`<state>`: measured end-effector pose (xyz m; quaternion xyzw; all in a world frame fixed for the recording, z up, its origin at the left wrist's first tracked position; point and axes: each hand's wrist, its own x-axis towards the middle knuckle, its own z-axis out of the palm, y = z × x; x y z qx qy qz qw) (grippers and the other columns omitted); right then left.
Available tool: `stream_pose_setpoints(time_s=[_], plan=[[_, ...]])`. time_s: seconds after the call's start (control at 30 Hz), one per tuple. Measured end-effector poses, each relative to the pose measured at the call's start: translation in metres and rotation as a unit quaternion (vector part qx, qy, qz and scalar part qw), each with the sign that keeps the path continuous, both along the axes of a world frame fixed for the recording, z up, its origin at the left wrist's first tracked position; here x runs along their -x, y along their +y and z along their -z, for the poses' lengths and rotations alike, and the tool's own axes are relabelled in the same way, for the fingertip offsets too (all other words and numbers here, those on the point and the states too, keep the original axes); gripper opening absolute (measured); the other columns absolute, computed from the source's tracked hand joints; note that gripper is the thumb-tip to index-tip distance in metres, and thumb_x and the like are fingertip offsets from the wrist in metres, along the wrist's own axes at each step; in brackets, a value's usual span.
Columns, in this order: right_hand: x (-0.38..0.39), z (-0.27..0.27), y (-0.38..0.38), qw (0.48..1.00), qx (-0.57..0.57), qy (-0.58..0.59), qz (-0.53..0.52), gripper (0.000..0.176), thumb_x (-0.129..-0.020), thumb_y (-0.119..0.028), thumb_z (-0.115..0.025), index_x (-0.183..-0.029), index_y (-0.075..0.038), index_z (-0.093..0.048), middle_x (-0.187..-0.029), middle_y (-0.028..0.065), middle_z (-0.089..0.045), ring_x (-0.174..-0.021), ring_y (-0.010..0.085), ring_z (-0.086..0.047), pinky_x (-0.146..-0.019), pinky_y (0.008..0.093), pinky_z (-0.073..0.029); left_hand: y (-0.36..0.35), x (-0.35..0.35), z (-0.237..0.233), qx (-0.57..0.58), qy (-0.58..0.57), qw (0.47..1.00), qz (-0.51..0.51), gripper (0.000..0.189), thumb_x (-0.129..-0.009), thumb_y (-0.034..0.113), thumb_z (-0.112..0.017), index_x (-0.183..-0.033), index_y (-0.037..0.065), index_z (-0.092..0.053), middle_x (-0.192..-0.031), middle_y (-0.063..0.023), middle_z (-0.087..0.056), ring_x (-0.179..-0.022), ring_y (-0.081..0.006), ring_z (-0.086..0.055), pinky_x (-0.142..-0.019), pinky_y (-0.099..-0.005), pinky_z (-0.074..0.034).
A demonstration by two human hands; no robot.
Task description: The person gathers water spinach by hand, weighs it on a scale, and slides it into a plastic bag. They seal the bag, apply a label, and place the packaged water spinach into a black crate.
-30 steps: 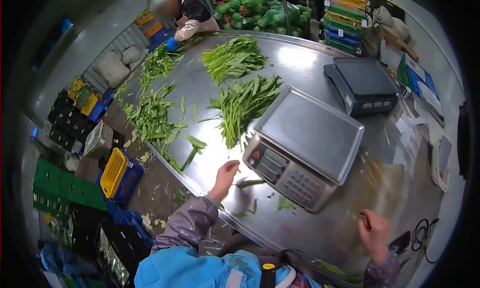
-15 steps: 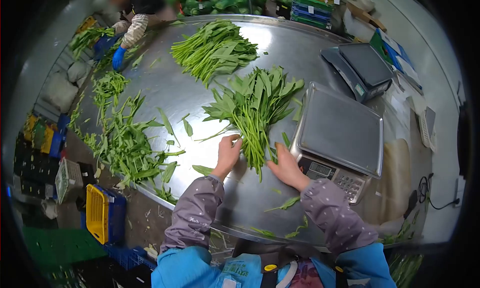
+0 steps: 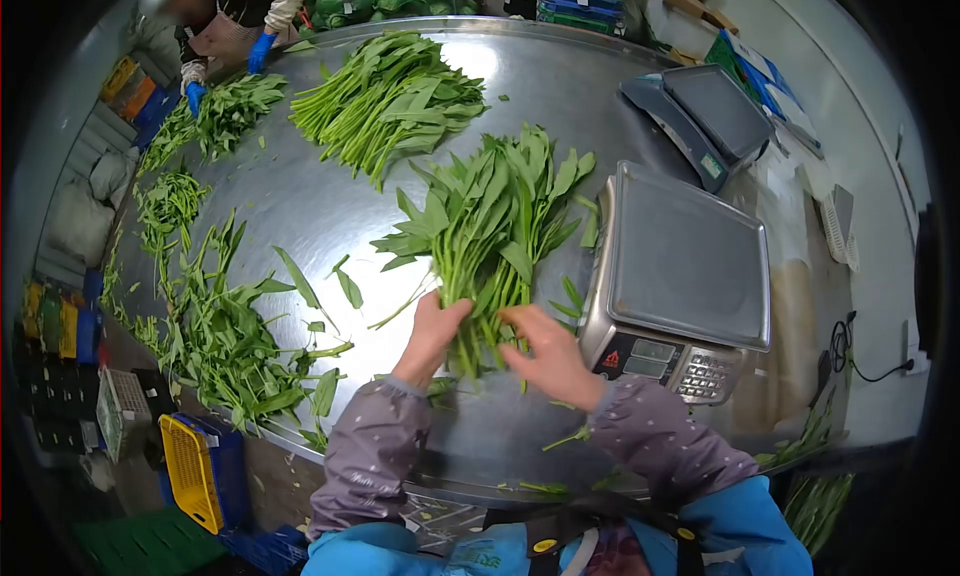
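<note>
A bunch of water spinach [image 3: 485, 216] lies in front of me, leaves pointing away and stems towards me. At its left edge, my left hand [image 3: 432, 334] has its fingers closed on the stems. Opposite it, my right hand [image 3: 552, 358] grips the right side of the stems between bent fingers and thumb. The stem ends between my hands are blurred. Just right of my right hand stands a digital scale [image 3: 690, 261] with a bare metal plate.
A larger pile of greens [image 3: 390, 106] lies farther back on the metal table [image 3: 560, 86]. Loose stems and leaves [image 3: 235, 346] cover the left side. A co-worker's blue-gloved hand [image 3: 260, 53] is near greens at the far left. A second scale [image 3: 700, 121] stands behind mine.
My hands have closed in on the stems, and the bunch's stem ends have shifted left and towards me. The co-worker has leaned into view, with both gloved hands now showing.
</note>
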<state>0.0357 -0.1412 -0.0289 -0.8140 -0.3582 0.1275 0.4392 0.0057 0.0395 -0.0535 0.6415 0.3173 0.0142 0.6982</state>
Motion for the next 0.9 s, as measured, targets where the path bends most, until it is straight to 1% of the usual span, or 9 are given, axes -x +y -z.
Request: stream_pose_setpoints(time_s=[0.13, 0.17, 0.23, 0.27, 0.3, 0.4, 0.53, 0.77, 0.9], plan=[[-0.025, 0.017, -0.017, 0.987, 0.006, 0.108, 0.119, 0.045, -0.077, -0.008, -0.060, -0.119, 0.000, -0.045, -0.115, 0.0161, -0.051, -0.097, 0.0197, -0.053, -0.071, 0.0292, -0.048, 0.032, 0.005, -0.011, -0.047, -0.068, 0.996, 0.037, 0.026, -0.075, 0.012, -0.059, -0.096, -0.004, -0.057, -0.081, -0.0072, -0.061, -0.069, -0.0131, -0.055, -0.062, -0.0280, -0.045], [-0.028, 0.024, -0.016, 0.987, 0.006, 0.109, 0.120, 0.045, -0.077, -0.008, -0.060, -0.119, 0.000, -0.045, -0.115, 0.0161, -0.051, -0.097, 0.0197, -0.053, -0.071, 0.0292, -0.048, 0.043, 0.003, -0.008, -0.135, -0.031, 0.989, 0.059, 0.026, -0.076, 0.012, -0.056, -0.096, -0.004, -0.057, -0.081, -0.0102, -0.062, -0.070, -0.0199, -0.058, -0.064, -0.0320, -0.046], [-0.033, 0.033, -0.014, 0.983, 0.008, 0.128, 0.133, 0.046, -0.079, -0.009, -0.059, -0.120, 0.002, -0.044, -0.116, 0.0170, -0.050, -0.098, 0.0216, -0.053, -0.074, 0.0293, -0.048, 0.053, -0.005, -0.015, -0.383, 0.002, 0.921, 0.072, 0.024, -0.075, 0.011, -0.053, -0.093, -0.005, -0.055, -0.079, -0.0154, -0.062, -0.069, -0.0313, -0.059, -0.065, -0.0366, -0.046], [-0.034, 0.035, -0.013, 0.983, 0.008, 0.128, 0.135, 0.046, -0.079, -0.009, -0.059, -0.120, 0.002, -0.044, -0.116, 0.0170, -0.050, -0.098, 0.0216, -0.053, -0.074, 0.0293, -0.048, 0.057, -0.011, -0.015, -0.427, 0.075, 0.897, 0.088, 0.024, -0.074, 0.010, -0.056, -0.092, -0.005, -0.054, -0.092, -0.0201, -0.060, -0.084, -0.0376, -0.055, -0.075, -0.0405, -0.044], [-0.036, 0.036, -0.011, 0.981, 0.029, 0.134, 0.140, 0.047, -0.080, -0.010, -0.059, -0.121, 0.005, -0.042, -0.117, 0.0183, -0.050, -0.099, 0.0218, -0.053, -0.077, 0.0299, -0.047, 0.062, -0.011, -0.006, -0.427, 0.075, 0.897, 0.089, 0.024, -0.074, 0.010, -0.056, -0.092, -0.005, -0.054, -0.092, -0.0201, -0.060, -0.084, -0.0376, -0.055, -0.075, -0.0405, -0.044], [-0.042, 0.043, -0.005, 0.969, 0.025, 0.199, 0.146, 0.050, -0.082, -0.011, -0.058, -0.123, 0.009, -0.037, -0.118, 0.0203, -0.049, -0.101, 0.0218, -0.053, -0.083, 0.0311, -0.045, 0.081, -0.015, 0.042, -0.637, -0.021, 0.769, 0.053, 0.033, -0.068, 0.011, -0.066, -0.095, -0.004, -0.053, -0.118, -0.0240, -0.043, -0.109, -0.0384, -0.038, -0.089, -0.0465, -0.035], [-0.046, 0.051, 0.006, 0.940, -0.021, 0.315, 0.127, 0.052, -0.084, -0.012, -0.057, -0.123, 0.012, -0.034, -0.118, 0.0205, -0.050, -0.102, 0.0207, -0.052, -0.087, 0.0310, -0.042, 0.067, -0.018, 0.056, -0.616, -0.038, 0.785, 0.055, 0.039, -0.067, 0.008, -0.067, -0.100, -0.003, -0.049, -0.115, -0.0237, -0.044, -0.105, -0.0383, -0.042, -0.086, -0.0470, -0.037], [-0.049, 0.069, 0.022, 0.936, -0.029, 0.327, 0.130, 0.047, -0.086, -0.018, -0.056, -0.120, 0.008, -0.039, -0.111, 0.0154, -0.054, -0.101, 0.0196, -0.053, -0.085, 0.0299, -0.042, 0.042, -0.026, 0.042, -0.441, 0.032, 0.895, 0.049, 0.042, -0.069, 0.007, -0.061, -0.105, -0.005, -0.043, -0.082, -0.0254, -0.059, -0.078, -0.0436, -0.057, -0.071, -0.0478, -0.045], [-0.053, 0.041, 0.031, 0.854, -0.019, 0.490, 0.173, 0.049, -0.085, -0.027, -0.058, -0.122, 0.000, -0.041, -0.110, 0.0118, -0.054, -0.098, 0.0166, -0.054, -0.086, 0.0289, -0.041, 0.033, -0.034, 0.054, -0.284, 0.055, 0.954, 0.078, 0.055, -0.073, 0.025, -0.063, -0.115, -0.005, -0.045, -0.101, -0.0286, -0.057, -0.098, -0.0399, -0.053, -0.088, -0.0423, -0.039]])
